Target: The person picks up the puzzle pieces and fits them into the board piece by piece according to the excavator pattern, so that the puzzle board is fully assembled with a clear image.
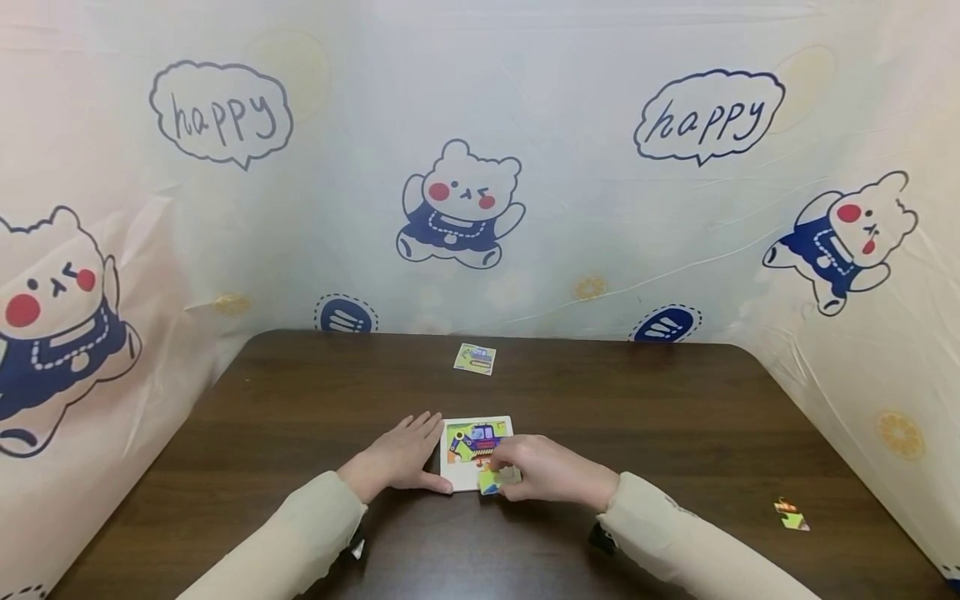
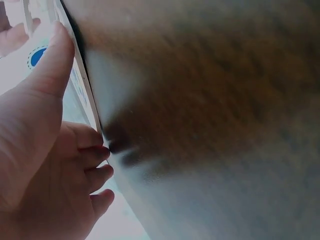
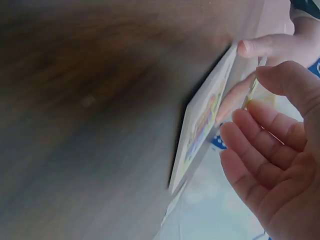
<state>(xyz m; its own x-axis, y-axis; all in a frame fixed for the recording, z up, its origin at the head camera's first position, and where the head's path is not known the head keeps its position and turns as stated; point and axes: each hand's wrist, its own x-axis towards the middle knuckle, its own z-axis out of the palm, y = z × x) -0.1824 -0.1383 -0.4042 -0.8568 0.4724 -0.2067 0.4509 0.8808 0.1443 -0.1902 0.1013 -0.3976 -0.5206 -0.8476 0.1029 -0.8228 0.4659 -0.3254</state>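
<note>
A white-framed puzzle board (image 1: 459,482) lies near the table's middle, with a picture of a purple digger partly filled in. My right hand (image 1: 551,471) pinches a green and yellow puzzle piece (image 1: 489,482) between thumb and index finger over the board's lower right part. In the right wrist view the piece (image 3: 254,85) is held edge-on, apart from the board (image 3: 226,70). My left hand (image 1: 401,454) rests at the board's left side, its fingers extended and its thumb at the lower left corner. The left wrist view shows that thumb (image 2: 59,60) along the board's edge.
A small picture card (image 1: 475,359) of a digger lies on the table behind the board. Far to the right is a loose puzzle piece or pieces (image 1: 792,518), orange and green. A printed cloth (image 1: 570,233) hangs round the dark wooden table (image 1: 637,392).
</note>
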